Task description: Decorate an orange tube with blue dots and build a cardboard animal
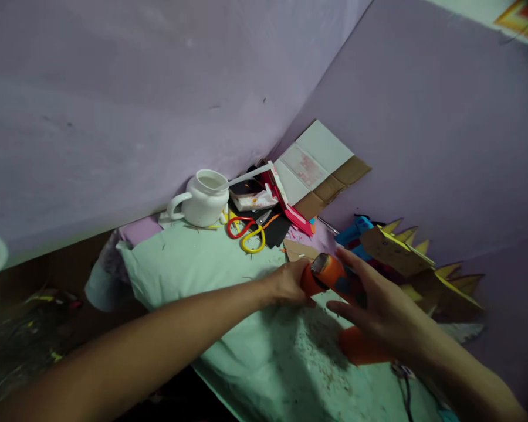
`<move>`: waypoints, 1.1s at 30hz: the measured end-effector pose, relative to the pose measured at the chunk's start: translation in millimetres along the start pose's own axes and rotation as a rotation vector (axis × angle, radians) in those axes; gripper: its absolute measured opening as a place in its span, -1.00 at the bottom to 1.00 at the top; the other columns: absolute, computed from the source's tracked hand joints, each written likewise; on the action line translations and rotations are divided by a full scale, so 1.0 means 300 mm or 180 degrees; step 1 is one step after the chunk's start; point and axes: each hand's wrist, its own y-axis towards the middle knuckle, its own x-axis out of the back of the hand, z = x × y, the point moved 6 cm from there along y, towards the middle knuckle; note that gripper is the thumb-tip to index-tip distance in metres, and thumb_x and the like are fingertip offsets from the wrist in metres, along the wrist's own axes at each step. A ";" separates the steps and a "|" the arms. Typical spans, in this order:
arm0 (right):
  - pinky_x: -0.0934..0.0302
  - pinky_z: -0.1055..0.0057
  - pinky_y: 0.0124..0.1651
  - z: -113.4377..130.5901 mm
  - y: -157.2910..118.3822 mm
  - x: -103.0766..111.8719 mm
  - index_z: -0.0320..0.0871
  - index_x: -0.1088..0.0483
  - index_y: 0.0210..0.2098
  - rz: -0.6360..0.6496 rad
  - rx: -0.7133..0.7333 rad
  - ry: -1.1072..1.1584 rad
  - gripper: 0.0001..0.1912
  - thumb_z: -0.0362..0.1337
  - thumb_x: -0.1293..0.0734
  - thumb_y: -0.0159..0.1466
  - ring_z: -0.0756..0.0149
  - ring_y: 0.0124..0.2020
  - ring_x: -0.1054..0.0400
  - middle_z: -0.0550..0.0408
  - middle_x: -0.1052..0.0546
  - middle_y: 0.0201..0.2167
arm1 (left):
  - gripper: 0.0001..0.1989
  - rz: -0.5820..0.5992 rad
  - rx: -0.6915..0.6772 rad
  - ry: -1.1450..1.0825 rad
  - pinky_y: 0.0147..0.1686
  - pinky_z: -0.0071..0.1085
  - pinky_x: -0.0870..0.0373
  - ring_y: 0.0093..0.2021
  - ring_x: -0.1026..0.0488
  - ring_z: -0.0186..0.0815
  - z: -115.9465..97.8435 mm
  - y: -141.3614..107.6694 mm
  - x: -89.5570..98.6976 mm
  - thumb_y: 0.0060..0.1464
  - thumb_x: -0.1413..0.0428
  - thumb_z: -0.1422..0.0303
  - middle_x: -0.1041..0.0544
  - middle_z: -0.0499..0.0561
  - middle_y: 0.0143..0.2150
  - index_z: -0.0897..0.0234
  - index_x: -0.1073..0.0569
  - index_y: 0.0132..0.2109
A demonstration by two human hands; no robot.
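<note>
My left hand (293, 283) is closed around an orange piece (308, 282) with a dark, rough end, over the pale green cloth (189, 264). My right hand (369, 299) holds a second orange piece (337, 274), its thumb and fingers on either side of it; its end looks brown and rough. The two pieces are close together, and I cannot tell whether they touch. Below my right hand lies another orange object (361, 346), partly hidden by the hand. Small brown crumbs are scattered on the cloth beneath both hands.
A white teapot-like jug (207, 199) stands by the wall. Red and yellow scissors (251, 230) lie beside it, near black sheets and a pink frame (297, 220). An opened carton (310, 164) leans in the corner. Spiky cardboard shapes (391, 252) stand at the right.
</note>
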 end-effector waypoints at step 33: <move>-0.37 0.07 -0.16 -0.017 0.026 -0.025 -0.09 -0.27 0.07 0.0233 0.0216 -0.0046 -0.54 -0.17 -0.25 0.18 -0.04 -0.16 -0.46 -0.13 -0.53 -0.10 | -0.33 -0.0166 -0.0182 0.0356 0.03 -0.18 -0.31 0.00 -0.42 -0.06 0.000 -0.011 0.014 -0.28 -0.20 0.52 -0.51 0.09 0.00 0.27 -0.36 0.10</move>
